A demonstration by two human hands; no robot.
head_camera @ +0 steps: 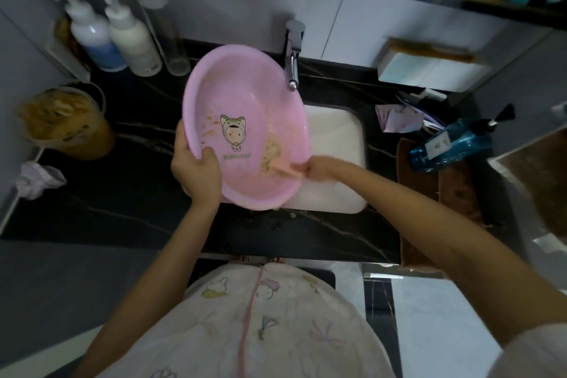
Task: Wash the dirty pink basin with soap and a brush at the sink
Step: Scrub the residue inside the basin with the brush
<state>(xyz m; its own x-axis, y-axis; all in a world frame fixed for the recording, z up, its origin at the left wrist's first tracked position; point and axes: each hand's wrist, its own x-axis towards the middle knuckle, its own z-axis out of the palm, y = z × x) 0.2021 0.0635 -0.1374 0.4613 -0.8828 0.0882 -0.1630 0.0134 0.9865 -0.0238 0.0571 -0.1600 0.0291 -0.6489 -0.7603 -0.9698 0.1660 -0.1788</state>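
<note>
Though pale pink, basin (pixel 245 92) with tan smears (pixel 271 152) beside cartoon print (pixel 233 132).

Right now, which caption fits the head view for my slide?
Left hand tilts the basin at the sink; right hand holds a brush to its dirt.

Home bathroom: sink (pixel 343 132), pump bottles (pixel 116 37).

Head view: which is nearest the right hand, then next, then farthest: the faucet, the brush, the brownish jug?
1. brush, gripped in the right hand.
2. faucet, behind the sink.
3. brownish jug, far left on the counter.
</note>
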